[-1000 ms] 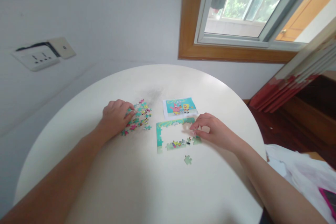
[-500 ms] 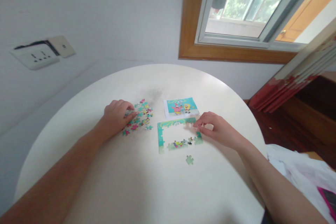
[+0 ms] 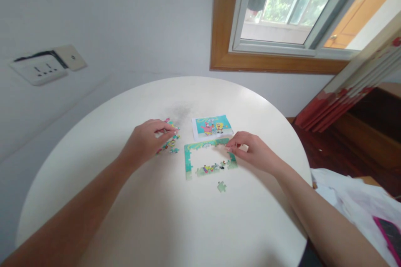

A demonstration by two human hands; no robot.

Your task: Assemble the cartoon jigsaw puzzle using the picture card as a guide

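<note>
- The round white table [image 3: 175, 225] carries everything; its far edge curves below a wood-framed window [image 3: 282, 16].
- A white cloth [image 3: 341, 196] lies off the table's right edge, lower down.
- The left hand [image 3: 144, 142] rests palm down left of the table's middle, covering most of the pile of loose jigsaw pieces. Thumb and forefinger are drawn close together at the pile's far side; I cannot tell whether a piece sits between them.
- The right hand [image 3: 254, 151] lies right of the middle, fingers bent and held narrow. The fingertips [image 3: 230, 147] touch the far right corner of the jigsaw frame; whether they pinch a piece I cannot tell.
- The jigsaw frame [image 3: 188, 159], a part-built green border with a bare centre, sits in the middle of the table between the two hands. Its near strip shows cartoon figures.
- The reference picture [image 3: 212, 126], a small printed card, lies just beyond the frame's far edge, towards the window.
- The pile of loose jigsaw pieces [image 3: 171, 142] spreads just left of the frame, partly under the left hand.
- A single green piece [image 3: 222, 186] lies alone just nearer than the frame's near right corner, touching nothing.
</note>
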